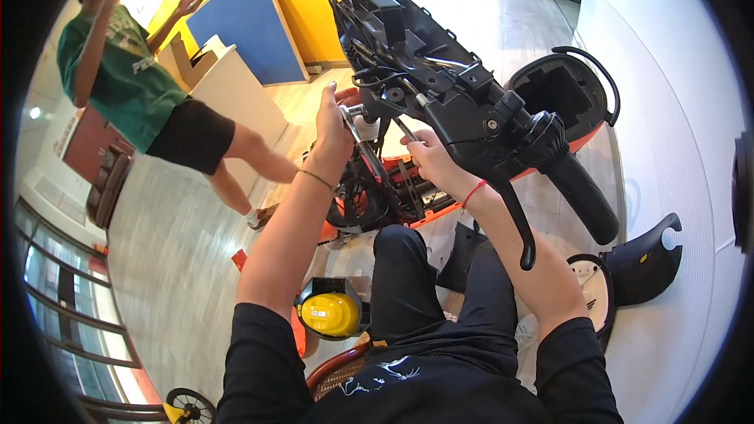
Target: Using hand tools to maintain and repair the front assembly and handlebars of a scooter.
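Note:
A stripped scooter handlebar assembly (pixel 440 71) fills the upper middle, black with exposed cables, its right grip (pixel 581 192) and brake lever (pixel 514 216) pointing toward me. My left hand (pixel 334 122) is closed on a metal wrench (pixel 357 133) just under the handlebar stem. My right hand (pixel 424 149) pinches a thin metal tool shaft (pixel 406 129) right beside it, under the black housing. The scooter's orange frame (pixel 408 196) and open black rear compartment (pixel 561 94) lie below and behind.
A person in a green shirt and black shorts (pixel 133 78) stands at the left with arms raised. A yellow round part (pixel 330 314) lies by my knee. Black body panels (pixel 640 259) rest on the floor at the right. Blue and yellow boards (pixel 251 23) lean at the back.

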Demonstrator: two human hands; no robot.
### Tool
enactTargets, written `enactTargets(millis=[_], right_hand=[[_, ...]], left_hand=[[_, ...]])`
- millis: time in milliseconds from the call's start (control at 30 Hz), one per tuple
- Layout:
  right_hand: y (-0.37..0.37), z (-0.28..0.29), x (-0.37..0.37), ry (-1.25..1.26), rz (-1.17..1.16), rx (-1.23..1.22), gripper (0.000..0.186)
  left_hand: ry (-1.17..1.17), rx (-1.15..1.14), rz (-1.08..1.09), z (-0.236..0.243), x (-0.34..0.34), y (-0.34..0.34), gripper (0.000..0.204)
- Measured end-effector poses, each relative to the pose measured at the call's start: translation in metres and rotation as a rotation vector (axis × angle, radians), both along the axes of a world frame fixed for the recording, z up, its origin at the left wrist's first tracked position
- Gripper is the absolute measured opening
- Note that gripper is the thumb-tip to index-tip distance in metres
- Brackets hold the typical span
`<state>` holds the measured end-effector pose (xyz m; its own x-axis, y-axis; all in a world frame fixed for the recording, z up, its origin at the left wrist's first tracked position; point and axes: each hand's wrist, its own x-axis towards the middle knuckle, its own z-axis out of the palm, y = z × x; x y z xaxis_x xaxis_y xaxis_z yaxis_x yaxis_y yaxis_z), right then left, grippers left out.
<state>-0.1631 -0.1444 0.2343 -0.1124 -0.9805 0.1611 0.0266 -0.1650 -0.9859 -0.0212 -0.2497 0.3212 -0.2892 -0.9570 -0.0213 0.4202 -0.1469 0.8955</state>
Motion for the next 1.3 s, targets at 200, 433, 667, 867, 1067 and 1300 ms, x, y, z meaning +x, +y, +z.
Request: enactTargets(millis=[200, 433, 667, 867, 1067, 1300], right_hand=[[-0.005, -0.008, -0.005, -0.053, 0.036, 0.023, 0.02], [0.011, 0.019, 0.004, -0.222, 0.029, 0.168, 0.019], [0.017, 0.031, 0.001, -0.031, 0.086, 0.178, 0.022], [0.009, 0.046, -0.017, 0.055, 0.187, 0.356, 0.034], [0.019, 0.083, 0.008, 0.482, -0.044, 0.19, 0.023], [0.031, 0.099, 0.011, 0.616, -0.128, 0.167, 0.032]], left_hand=[[0.059, 0.035, 0.271, -0.032, 0.027, 0.041, 0.018], [0.124, 0.23, -0.148, 0.003, 0.005, 0.127, 0.021], [0.063, 0.155, -0.213, -0.007, 0.015, 0.12, 0.016], [-0.063, 0.072, -0.281, -0.009, 0.019, 0.116, 0.018], [0.14, 0.207, -0.195, -0.005, 0.016, 0.112, 0.019], [0.324, 0.345, -0.152, 0.002, 0.009, 0.11, 0.017]])
